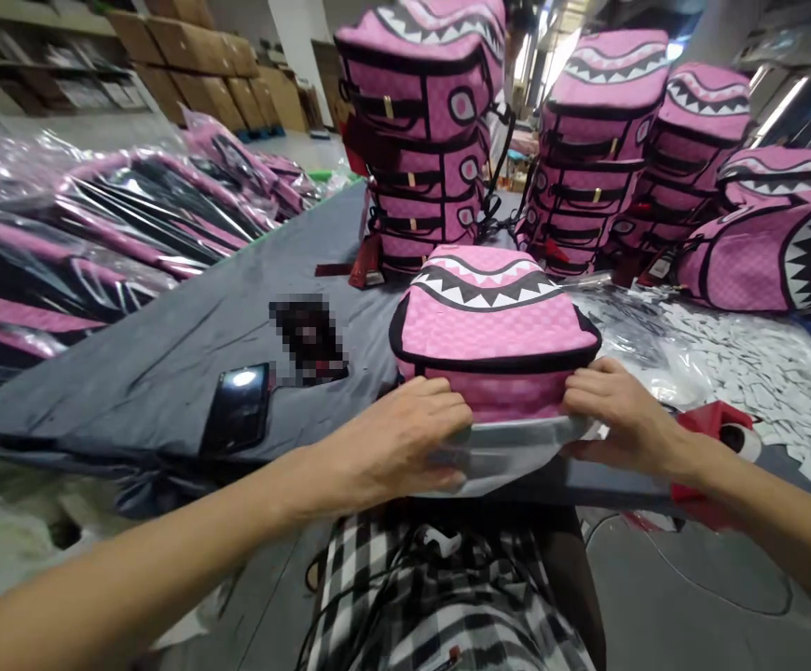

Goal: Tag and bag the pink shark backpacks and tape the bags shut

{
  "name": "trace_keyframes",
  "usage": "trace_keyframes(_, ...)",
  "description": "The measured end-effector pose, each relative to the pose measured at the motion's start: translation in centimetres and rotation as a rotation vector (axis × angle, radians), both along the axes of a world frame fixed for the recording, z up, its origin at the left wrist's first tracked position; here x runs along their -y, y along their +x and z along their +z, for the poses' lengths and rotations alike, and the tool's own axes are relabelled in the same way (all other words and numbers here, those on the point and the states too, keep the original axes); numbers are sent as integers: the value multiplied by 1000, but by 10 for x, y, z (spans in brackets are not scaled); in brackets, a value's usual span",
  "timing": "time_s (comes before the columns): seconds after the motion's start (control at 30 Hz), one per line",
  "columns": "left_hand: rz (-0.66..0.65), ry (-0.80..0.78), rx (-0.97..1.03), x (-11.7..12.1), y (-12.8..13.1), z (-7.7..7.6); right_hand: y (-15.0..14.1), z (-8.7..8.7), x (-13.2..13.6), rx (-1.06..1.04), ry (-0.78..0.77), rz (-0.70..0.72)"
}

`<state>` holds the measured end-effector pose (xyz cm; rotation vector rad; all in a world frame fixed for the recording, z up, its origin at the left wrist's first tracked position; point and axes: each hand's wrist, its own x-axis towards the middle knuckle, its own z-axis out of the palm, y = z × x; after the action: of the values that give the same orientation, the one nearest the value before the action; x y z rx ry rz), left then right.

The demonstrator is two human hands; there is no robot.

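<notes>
A pink checkered backpack (pixel 482 335) with black trim and a printed shark-teeth mouth lies at the table's near edge, directly in front of me. Along its near side runs a clear plastic bag (pixel 510 452), its edge drawn up against the pink fabric. My left hand (pixel 419 429) is closed on the bag at the left, thumb below and fingers against the backpack. On the opposite side, my right hand (pixel 611 419) pinches the bag's edge near the backpack's right corner. The bag's far extent is hidden beneath and behind the backpack.
Stacks of similar pink backpacks (pixel 419 177) stand at the back. Plastic-wrapped ones (pixel 146 205) lie to the left. A phone (pixel 238 405) and a blurred dark item (pixel 309 337) rest on the grey table cover (pixel 168 345). Small white pieces (pixel 769 363) and a red tape dispenser (pixel 706 419) sit right.
</notes>
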<state>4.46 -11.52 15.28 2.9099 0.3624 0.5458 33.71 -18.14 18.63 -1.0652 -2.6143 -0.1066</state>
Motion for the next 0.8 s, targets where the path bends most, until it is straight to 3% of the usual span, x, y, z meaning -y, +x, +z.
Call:
trace_keyframes(0.1, 24, 176, 98, 5, 7, 38, -4, 26, -2, -107, 247, -67)
trace_keyframes(0.17, 102, 294, 202, 6, 14, 50, -9, 33, -2, -208, 415, -170)
trace_keyframes(0.23, 149, 385, 288, 2, 21, 54, -12, 35, -1, -262, 479, -200)
trace_keyframes(0.33, 134, 553, 495, -11, 28, 49, -7, 38, 3, -162, 332, -77)
trace_keyframes(0.43, 169, 578, 722, -18, 34, 40, 4, 41, 7, -31, 156, 9)
trace_keyframes(0.5, 162, 552, 651, -16, 38, 38, 9, 38, 8, -42, 158, 3)
trace_keyframes(0.67, -85, 423, 178, 1, 31, 41, 3, 11, 8, -286, 467, -161)
trace_keyframes(0.8, -88, 352, 173, -1, 22, 30, -5, -1, 8, -279, 457, -131)
